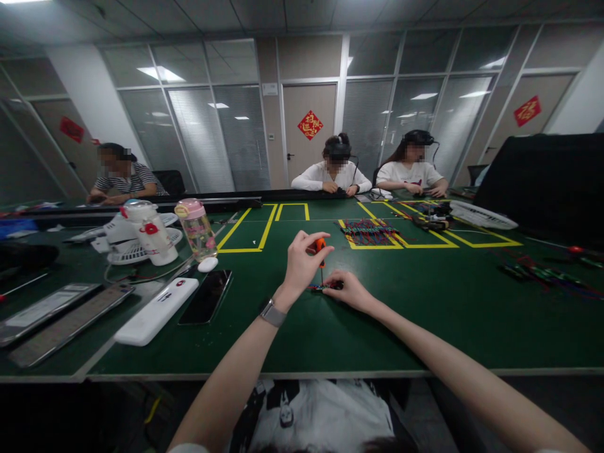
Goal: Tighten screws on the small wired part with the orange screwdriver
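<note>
- Table (401, 330) first, broad and green, running right across the view, with yellow tape (238, 250) boxing off its far part!
- Wired boards (370, 234) next, a red-and-blue tangle heaped over the tape, beyond the hands and to the right.
- Pink-lidded bottle (201, 233) stands upright, well off to the left.
- Left hand (301, 264), watch (272, 313) at the wrist, fingers curled narrow around the screwdriver's handle.
- Right hand (352, 290), low to the tabletop, pinching the circuit board at its right end.
- Black phone (206, 296) lies flat, left of both hands.
- Screwdriver (321, 245), orange-handled, upright, shaft pointing straight down!
- Circuit board (317, 287), right under that shaft; tip contact too small to tell.
</note>
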`<state>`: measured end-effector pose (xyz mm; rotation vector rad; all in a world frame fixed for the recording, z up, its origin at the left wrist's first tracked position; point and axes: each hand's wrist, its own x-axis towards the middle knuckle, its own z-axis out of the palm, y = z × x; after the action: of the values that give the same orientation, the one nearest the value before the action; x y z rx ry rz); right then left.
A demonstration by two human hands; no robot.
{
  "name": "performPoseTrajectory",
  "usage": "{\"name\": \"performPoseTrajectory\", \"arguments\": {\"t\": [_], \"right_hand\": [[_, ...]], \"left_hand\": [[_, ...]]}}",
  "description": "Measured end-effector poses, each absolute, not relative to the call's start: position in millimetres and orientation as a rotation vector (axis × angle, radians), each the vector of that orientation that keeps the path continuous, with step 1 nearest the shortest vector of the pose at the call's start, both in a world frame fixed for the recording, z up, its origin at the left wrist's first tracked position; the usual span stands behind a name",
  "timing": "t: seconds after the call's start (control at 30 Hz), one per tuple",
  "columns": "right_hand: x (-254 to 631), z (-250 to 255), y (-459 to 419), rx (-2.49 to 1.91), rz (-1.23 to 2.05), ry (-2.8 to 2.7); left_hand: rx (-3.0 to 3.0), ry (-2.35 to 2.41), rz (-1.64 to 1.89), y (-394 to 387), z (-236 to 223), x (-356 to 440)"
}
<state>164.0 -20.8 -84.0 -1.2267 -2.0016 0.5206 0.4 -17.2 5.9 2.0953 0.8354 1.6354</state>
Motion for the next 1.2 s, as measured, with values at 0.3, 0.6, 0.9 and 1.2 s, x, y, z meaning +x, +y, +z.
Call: {"name": "performPoseTrajectory", "arguments": {"t": [0.3,0.6,0.9,1.2], "right_hand": [[164,-84,-20,-1.244,0.517,-2.002],[165,-83,-20,-1.228,0.536,-1.998],[165,-84,-21,-1.235,0.534,-1.99],[164,-82,-21,-1.235,0.532,-1.994]], "left_hand": [[2.146,0.84,1.614,-21,11,5],[2.191,0.96,1.712,-11,4,0],[2.143,0.975,1.698,-7,6,-3],[2.119,0.822,1.656,-7,6,2]]}}
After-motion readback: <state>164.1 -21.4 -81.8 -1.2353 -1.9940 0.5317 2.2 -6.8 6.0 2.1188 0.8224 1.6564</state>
